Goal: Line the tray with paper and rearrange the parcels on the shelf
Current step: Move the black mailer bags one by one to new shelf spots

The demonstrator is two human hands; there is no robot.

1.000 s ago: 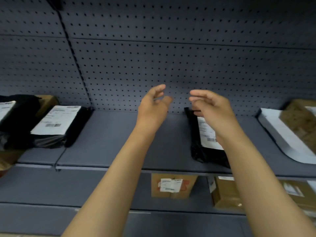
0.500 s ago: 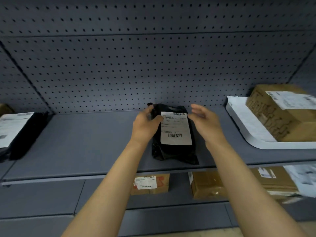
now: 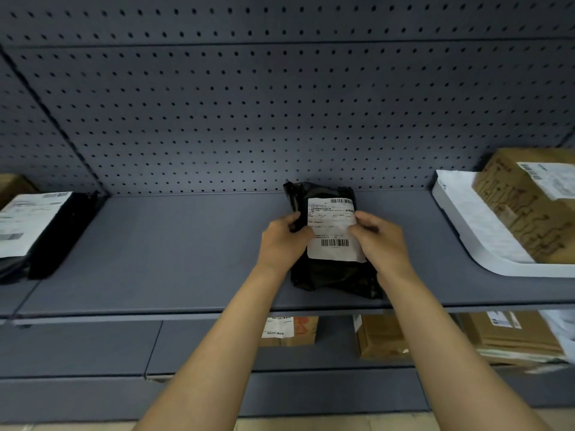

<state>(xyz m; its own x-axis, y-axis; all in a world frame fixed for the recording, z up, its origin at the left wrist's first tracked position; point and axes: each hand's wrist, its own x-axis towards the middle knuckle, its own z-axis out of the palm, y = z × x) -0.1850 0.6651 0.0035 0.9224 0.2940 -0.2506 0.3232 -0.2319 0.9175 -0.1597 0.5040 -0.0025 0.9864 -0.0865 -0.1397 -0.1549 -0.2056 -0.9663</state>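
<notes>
A black plastic parcel point(image 3: 326, 275) with a white barcode label lies on the grey shelf point(image 3: 171, 253), right of centre. My left hand point(image 3: 281, 241) grips its left edge and my right hand point(image 3: 381, 241) grips its right edge, fingers over the label. At the right end of the shelf a white tray point(image 3: 485, 244) lined with white paper holds a brown cardboard box point(image 3: 529, 206). Another black parcel point(image 3: 37, 231) with a white label rests at the left end.
Grey pegboard point(image 3: 280, 113) backs the shelf. On the lower shelf stand a small brown box point(image 3: 292, 331), a second cardboard box point(image 3: 382, 337) and a flat cardboard stack point(image 3: 513, 340). A brown box corner point(image 3: 12, 185) shows at the far left.
Both hands have come down from mid-air and closed on the two sides of the black parcel. My view has swung right, bringing the tray and its box into sight.
</notes>
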